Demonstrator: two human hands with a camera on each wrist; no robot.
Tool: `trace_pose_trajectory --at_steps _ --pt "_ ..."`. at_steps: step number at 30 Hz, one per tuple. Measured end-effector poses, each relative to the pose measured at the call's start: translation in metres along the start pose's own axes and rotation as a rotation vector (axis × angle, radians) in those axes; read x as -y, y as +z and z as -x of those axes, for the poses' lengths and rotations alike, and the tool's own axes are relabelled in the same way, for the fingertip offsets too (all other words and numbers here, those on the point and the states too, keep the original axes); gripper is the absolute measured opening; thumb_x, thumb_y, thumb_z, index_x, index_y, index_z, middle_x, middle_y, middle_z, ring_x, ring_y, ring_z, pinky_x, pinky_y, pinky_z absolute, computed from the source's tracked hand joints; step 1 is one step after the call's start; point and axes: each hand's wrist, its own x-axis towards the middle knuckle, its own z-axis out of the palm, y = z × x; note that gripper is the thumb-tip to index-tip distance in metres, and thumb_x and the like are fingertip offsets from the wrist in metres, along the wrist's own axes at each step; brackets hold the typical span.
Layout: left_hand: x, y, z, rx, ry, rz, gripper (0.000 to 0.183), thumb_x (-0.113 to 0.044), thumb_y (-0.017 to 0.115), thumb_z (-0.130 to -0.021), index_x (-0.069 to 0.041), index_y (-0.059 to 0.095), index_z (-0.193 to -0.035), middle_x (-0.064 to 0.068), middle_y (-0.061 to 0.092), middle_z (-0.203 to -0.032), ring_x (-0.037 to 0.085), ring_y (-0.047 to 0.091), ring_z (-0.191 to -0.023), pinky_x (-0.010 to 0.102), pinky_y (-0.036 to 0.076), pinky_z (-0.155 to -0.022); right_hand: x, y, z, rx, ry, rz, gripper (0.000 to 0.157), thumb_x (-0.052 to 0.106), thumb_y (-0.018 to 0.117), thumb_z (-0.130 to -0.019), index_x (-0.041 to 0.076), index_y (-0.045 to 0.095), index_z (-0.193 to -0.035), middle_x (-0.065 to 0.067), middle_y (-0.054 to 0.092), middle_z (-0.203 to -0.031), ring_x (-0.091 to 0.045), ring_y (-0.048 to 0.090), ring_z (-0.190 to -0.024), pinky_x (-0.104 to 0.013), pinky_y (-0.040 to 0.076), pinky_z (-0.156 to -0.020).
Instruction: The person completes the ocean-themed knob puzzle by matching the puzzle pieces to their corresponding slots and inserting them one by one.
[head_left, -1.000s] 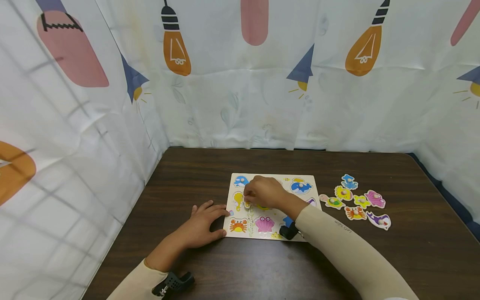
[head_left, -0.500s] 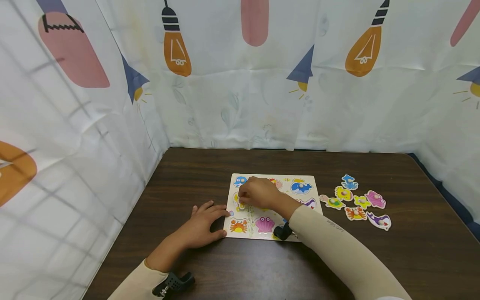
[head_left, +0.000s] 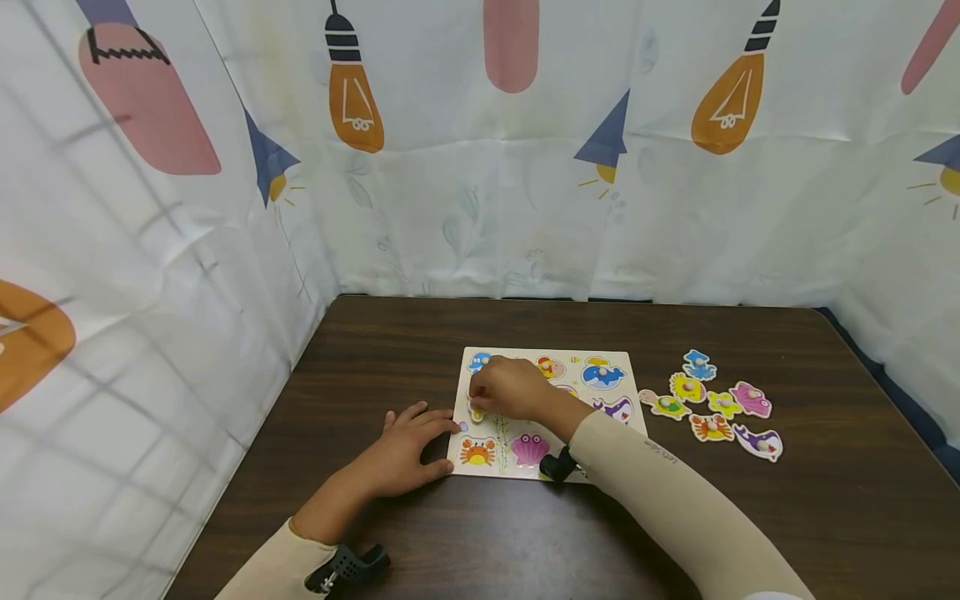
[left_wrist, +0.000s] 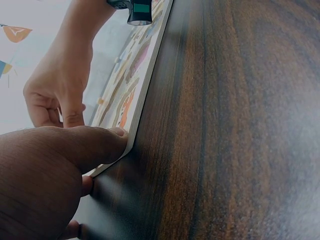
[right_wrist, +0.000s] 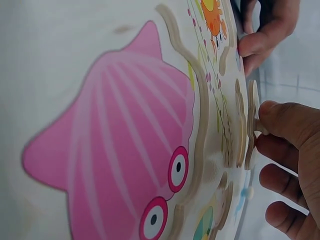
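Note:
A pale wooden puzzle board (head_left: 510, 468) with sea-animal recesses lies on the table. My right hand (head_left: 513, 388) reaches over its left side, pinching the knob of a wooden puzzle piece (right_wrist: 251, 125) between thumb and forefinger. The right wrist view shows that piece edge-on, close over a recess at the board's left; its printed face is hidden. In the head view it overlaps the yellow seahorse recess. My left hand (head_left: 405, 450) lies with fingers spread, fingertips and thumb at the board's left edge. In the left wrist view the left thumb (left_wrist: 95, 145) touches the board's corner.
Several loose knobbed pieces lie right of the board, among them a turtle (head_left: 666, 405), a crab (head_left: 711, 427), a purple whale (head_left: 759, 442) and a pink shell (head_left: 750, 398). A blue whale piece (head_left: 602, 374) sits in the board. A printed curtain (head_left: 480, 208) stands behind the table.
My right hand has shifted slightly left with the puzzle piece, bringing it over the seahorse recess. The left hand stays at the board's edge.

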Motion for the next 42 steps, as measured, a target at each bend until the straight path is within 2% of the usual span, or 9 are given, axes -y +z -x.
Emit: trace_pose_trajectory --at_steps 16,42 --pt "0.0015 0.0013 -0.0005 -0.006 0.007 -0.004 0.047 -0.036 0.077 -0.092 -0.025 0.064 -0.136 0.001 0.05 -0.153 0.046 0.031 -0.146 0.083 0.014 -0.104 0.0057 0.0014 0.0 0.018 0.01 0.005 0.012 0.036 0.076 -0.094 0.026 0.079 -0.1 0.013 0.066 -0.092 -0.006 0.058 -0.089 -0.03 0.052 -0.07" --pt "-0.0019 -0.0002 0.0001 -0.008 -0.001 -0.007 0.047 -0.034 0.077 -0.092 -0.023 0.064 -0.135 0.002 0.051 -0.152 0.046 0.031 -0.146 0.083 0.014 -0.104 0.0024 0.0034 -0.0008 0.029 0.009 0.022 0.01 0.035 0.075 -0.094 0.027 0.078 -0.099 0.014 0.067 -0.092 -0.005 0.058 -0.087 -0.029 0.052 -0.068"
